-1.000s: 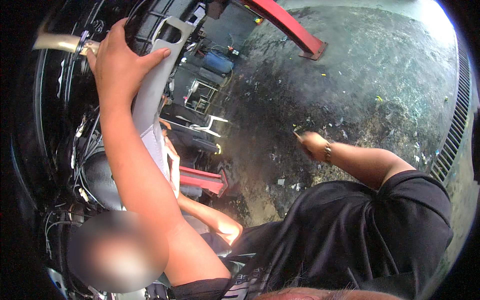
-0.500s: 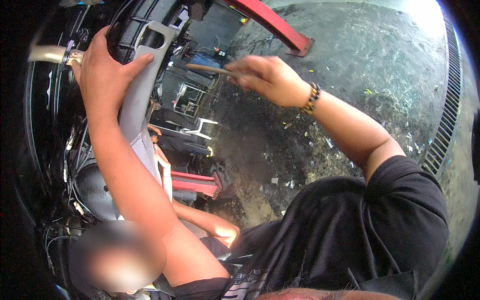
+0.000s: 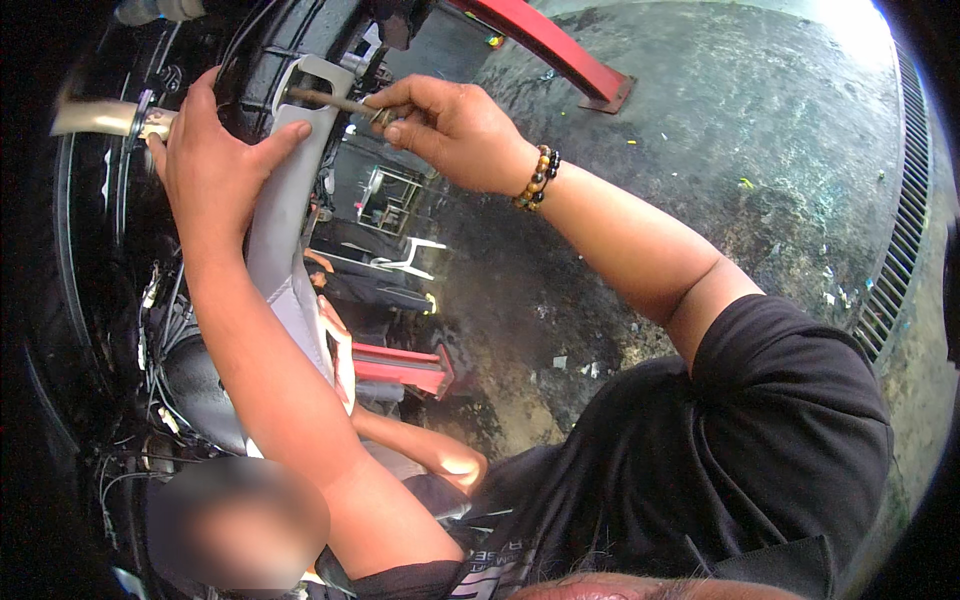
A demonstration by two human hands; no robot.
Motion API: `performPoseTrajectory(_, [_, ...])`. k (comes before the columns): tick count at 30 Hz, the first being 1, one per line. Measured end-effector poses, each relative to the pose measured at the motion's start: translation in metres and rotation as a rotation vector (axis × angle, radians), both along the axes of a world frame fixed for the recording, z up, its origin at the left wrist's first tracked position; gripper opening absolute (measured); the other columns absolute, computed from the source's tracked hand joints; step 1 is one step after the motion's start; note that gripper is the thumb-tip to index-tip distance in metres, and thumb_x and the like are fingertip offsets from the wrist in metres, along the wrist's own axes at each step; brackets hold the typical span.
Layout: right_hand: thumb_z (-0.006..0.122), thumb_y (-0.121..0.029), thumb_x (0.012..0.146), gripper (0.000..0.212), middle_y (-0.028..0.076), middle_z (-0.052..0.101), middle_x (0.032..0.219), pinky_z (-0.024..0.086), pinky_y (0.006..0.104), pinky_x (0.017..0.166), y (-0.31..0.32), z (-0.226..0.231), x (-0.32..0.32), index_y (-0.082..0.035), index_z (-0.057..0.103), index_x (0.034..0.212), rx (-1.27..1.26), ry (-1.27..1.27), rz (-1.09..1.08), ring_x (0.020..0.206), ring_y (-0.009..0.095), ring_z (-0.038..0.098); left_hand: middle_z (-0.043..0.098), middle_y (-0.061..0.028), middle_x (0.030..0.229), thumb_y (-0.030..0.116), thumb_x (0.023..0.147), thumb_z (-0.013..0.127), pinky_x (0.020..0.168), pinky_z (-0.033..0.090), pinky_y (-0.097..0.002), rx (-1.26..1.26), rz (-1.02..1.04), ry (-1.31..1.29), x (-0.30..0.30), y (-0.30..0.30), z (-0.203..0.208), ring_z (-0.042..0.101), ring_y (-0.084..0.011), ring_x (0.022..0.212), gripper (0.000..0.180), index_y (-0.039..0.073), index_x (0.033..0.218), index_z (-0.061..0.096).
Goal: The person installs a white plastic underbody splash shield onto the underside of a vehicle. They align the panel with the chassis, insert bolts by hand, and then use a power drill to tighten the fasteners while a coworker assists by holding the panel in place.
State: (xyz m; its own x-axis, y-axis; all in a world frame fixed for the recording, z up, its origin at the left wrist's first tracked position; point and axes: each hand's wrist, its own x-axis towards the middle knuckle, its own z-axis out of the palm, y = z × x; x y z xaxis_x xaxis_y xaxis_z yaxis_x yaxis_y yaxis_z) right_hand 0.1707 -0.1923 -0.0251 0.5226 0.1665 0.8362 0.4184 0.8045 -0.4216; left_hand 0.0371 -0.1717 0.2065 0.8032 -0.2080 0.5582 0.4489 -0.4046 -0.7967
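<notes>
Along the dark underside of a vehicle runs a long grey panel with a cut-out at its upper end. My left hand grips the panel's left edge near that end, its thumb on the grey face; most of the fingers are hidden behind. In my right hand, pinched between thumb and fingers, is a thin brown rod. The rod points left, its far tip inside the panel's cut-out. I cannot make out whether the tip touches anything there.
Another person's arm reaches in from below, a hand at the panel's lower part. Red lift arms stand above right and at centre. A pale pipe lies left of my left hand. A floor grate runs far right.
My right hand has moved left and slightly up, bringing the rod from beside the panel to its cut-out. My left hand keeps its hold on the panel.
</notes>
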Motion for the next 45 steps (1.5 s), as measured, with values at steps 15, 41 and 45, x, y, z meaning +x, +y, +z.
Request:
performPoseTrajectory(15, [0.059, -0.015, 0.106, 0.035, 0.012, 0.070, 0.121, 0.057, 0.0284, 0.092, 0.024, 0.005, 0.013, -0.001, 0.057, 0.138, 0.201, 0.218, 0.698, 0.104, 0.014, 0.068, 0.069, -0.0201, 0.128, 0.050, 0.061, 0.093, 0.121, 0.026, -0.0548, -0.005, 0.004, -0.005, -0.001, 0.001, -0.003, 0.064, -0.0343, 0.122, 0.098, 0.007, 0.141, 0.056])
performPoseTrajectory(41, [0.078, -0.024, 0.089, 0.031, 0.014, 0.074, 0.089, 0.057, 0.0334, 0.075, 0.035, 0.058, -0.025, 0.002, 0.070, 0.104, 0.240, 0.423, 0.284, 0.082, 0.019, 0.072, 0.069, -0.0175, 0.128, 0.047, 0.062, 0.093, 0.118, 0.027, -0.0543, -0.028, -0.038, 0.032, 0.000, -0.004, 0.000, 0.061, -0.0353, 0.123, 0.094, 0.008, 0.140, 0.056])
performPoseTrajectory(45, [0.078, -0.023, 0.088, 0.031, 0.016, 0.075, 0.091, 0.058, 0.0338, 0.075, 0.036, 0.061, -0.029, 0.002, 0.070, 0.104, 0.257, 0.463, 0.231, 0.083, 0.021, 0.073, 0.069, -0.0164, 0.127, 0.046, 0.062, 0.093, 0.117, 0.027, -0.0535, -0.022, -0.023, 0.026, -0.001, -0.004, -0.001, 0.062, -0.0356, 0.123, 0.094, 0.008, 0.139, 0.057])
